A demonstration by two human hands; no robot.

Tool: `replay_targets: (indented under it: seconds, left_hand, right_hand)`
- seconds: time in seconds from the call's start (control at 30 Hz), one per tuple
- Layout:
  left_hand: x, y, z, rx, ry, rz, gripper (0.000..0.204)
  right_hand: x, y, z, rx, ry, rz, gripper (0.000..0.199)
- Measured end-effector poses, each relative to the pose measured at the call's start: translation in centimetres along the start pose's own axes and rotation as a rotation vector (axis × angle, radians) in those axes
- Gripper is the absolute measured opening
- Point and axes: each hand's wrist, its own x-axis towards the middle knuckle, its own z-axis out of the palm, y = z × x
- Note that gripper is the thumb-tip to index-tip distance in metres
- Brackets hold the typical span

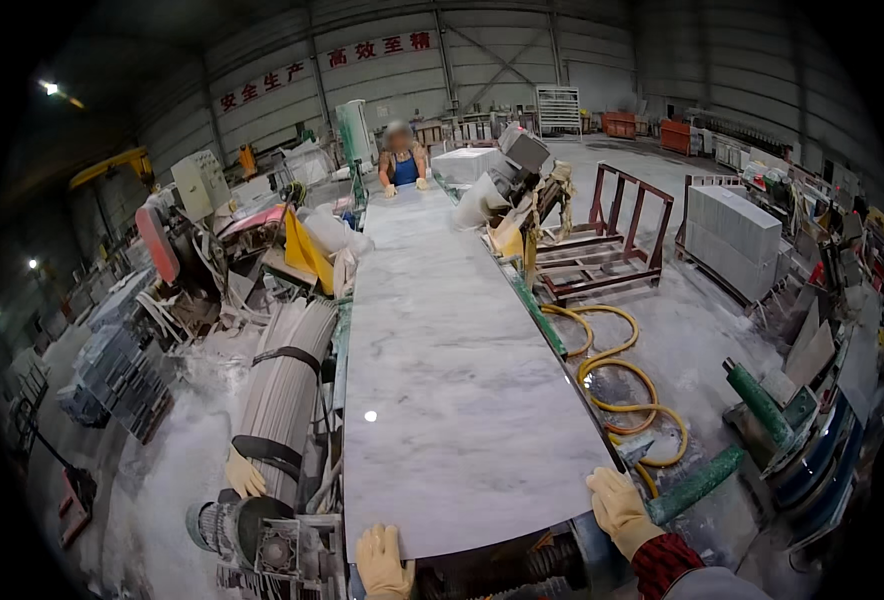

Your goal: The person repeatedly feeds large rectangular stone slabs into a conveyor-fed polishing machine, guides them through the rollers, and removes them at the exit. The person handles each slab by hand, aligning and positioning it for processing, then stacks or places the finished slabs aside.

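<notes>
A long polished white-grey stone slab [462,370] stretches away from me on a green-framed machine bed. My left hand [384,562], in a cream glove, is closed on the slab's near left corner, fingers over its top. At the near right corner my right hand [619,508], gloved too, grips the slab's edge; a red-and-black cuff shows behind it. The undersides of both hands are hidden. Facing me at the slab's far end stands a person [403,165] in a blue apron, gloved hands at that end.
Left of the slab lie a strapped grey ribbed bundle [284,380], a loose glove [245,474] and a motor [217,528]. Rightward, a yellow hose [652,400] coils on the floor near a green metal bar [697,485] and a brown metal rack [612,240]. Machinery [512,180] flanks the far half.
</notes>
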Motion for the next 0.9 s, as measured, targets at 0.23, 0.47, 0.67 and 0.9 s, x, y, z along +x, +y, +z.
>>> replay_targets:
  seconds: [0.23, 0.47, 0.67, 0.9]
  left_hand:
    - [-2.4, -0.5, -0.3, 0.109, -0.037, -0.051, 0.083]
    - [-1.5, 0.2, -0.7, 0.071, -0.017, -0.010, 0.079]
    - [-2.3, 0.6, -1.3, 0.065, 0.048, 0.005, 0.075]
    - [-2.5, -0.2, -0.1, 0.059, 0.020, -0.037, 0.077]
  right_hand:
    - [0.0, -1.2, -0.1, 0.018, -0.052, 0.061, 0.027]
    - [-1.0, -0.5, 0.2, 0.053, -0.072, 0.053, 0.027]
    - [-0.8, -1.0, 0.3, 0.014, -0.057, 0.040, 0.029]
    - [-1.0, -1.0, 0.1, 0.002, -0.031, 0.017, 0.029]
